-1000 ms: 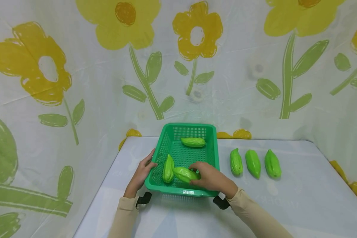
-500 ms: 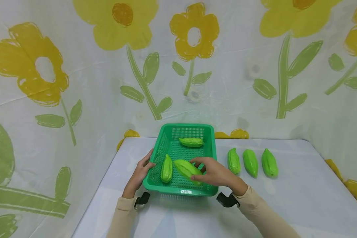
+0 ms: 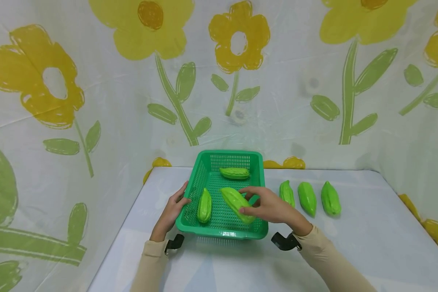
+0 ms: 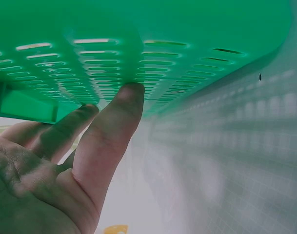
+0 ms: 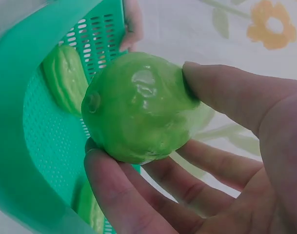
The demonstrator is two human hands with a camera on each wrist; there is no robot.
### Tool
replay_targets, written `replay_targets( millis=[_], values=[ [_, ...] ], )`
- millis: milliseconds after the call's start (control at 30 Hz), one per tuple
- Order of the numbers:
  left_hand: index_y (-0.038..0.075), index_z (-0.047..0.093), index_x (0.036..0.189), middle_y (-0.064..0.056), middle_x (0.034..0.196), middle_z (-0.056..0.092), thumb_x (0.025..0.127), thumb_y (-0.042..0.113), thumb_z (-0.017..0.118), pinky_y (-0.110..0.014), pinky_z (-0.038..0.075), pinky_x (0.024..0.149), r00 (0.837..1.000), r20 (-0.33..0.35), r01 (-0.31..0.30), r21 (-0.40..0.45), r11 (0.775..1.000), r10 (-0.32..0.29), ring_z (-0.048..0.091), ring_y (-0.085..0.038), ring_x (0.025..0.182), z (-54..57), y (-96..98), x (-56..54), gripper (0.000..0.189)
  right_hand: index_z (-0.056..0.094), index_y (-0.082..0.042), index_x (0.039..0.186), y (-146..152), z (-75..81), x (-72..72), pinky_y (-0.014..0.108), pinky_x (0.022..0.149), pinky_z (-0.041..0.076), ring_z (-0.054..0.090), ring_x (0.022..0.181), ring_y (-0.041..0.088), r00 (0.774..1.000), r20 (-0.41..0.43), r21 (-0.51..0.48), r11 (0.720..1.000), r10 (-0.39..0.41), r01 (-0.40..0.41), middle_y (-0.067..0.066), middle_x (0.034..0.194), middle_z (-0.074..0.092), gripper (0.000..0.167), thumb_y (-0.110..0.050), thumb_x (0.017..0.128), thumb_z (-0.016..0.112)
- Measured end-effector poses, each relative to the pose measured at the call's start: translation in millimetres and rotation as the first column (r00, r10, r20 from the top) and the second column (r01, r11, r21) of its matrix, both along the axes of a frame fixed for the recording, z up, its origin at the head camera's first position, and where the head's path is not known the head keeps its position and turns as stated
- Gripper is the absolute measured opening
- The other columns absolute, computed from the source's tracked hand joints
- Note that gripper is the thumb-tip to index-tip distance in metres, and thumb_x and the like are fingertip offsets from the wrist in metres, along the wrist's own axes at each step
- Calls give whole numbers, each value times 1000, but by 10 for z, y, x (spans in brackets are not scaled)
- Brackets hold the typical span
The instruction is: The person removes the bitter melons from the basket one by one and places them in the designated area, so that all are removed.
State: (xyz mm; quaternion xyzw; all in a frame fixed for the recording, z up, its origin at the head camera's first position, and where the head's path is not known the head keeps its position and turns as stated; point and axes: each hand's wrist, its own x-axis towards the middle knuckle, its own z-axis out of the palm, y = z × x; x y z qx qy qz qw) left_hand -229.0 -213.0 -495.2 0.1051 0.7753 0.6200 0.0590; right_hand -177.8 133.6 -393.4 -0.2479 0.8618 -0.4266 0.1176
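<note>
The right hand [image 3: 271,205] pinches a green vegetable [image 3: 234,200] between thumb and fingers over the basket [image 3: 211,232]; the glossy skin might slip free. The left hand [image 3: 172,211], fingers fairly straight, touches the basket's side, so a knock could shift it.

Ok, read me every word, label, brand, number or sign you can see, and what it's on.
None readable: the basket, gourds and curtain show no legible text.
Any faint print on the table is too blurred to read.
</note>
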Motion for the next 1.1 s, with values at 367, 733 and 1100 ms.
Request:
replay_targets(
  millis=[367,733,1100],
  values=[
    [15,18,167,-11,173,21,103,12,50,-60,18,128,1000,-5,-3,-3,1000,3,11,-34,163,2,-2,8,72,56,2,143,137,-31,-22,31,70,60,71,73,19,996,83,-61,997,-43,48,21,115,64,61,-29,94,75],
    [18,19,167,-10,173,21,103,12,49,-59,18,129,1000,0,3,8,1000,-3,12,-33,163,3,-6,2,71,51,5,145,360,-51,-14,37,72,64,76,83,22,984,151,-121,986,-98,117,26,121,61,64,-28,95,75],
    [17,19,167,-9,173,21,103,13,50,-59,18,129,1000,4,1,4,1000,-1,11,-33,163,3,-6,-2,71,51,3,147,583,-30,69,38,74,65,75,86,20,961,187,-128,965,-202,227,26,124,62,66,-32,95,74]
  ],
)
